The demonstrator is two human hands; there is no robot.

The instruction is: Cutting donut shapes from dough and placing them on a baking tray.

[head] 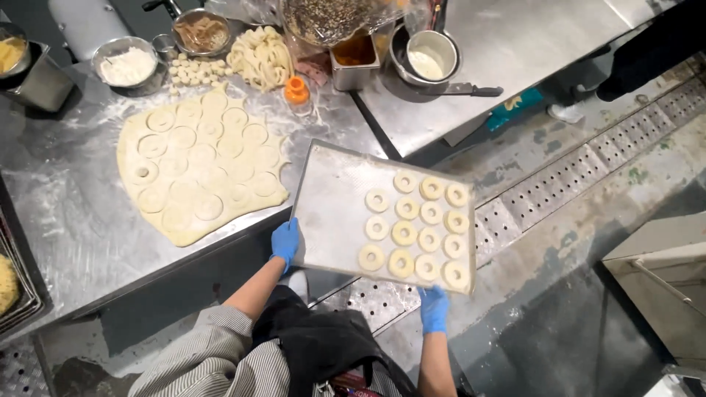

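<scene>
I hold a floured metal baking tray (331, 206) out over the floor beside the steel table. My left hand (284, 242), in a blue glove, grips its near left edge. My right hand (434, 309), also gloved in blue, grips its near right corner. Several raw dough rings (415, 224) lie in rows on the tray's right half. On the table to the left lies a rolled dough sheet (195, 165) with several round cuts pressed into it.
The steel table (66, 213) is dusted with flour. At its back stand a flour bowl (126, 65), small dough holes (193, 71), dough strips (259, 57), an orange cutter (296, 90), metal containers and a knife (471, 90). Floor drain grates (581, 173) run right. Another person's foot (570, 112) is at the upper right.
</scene>
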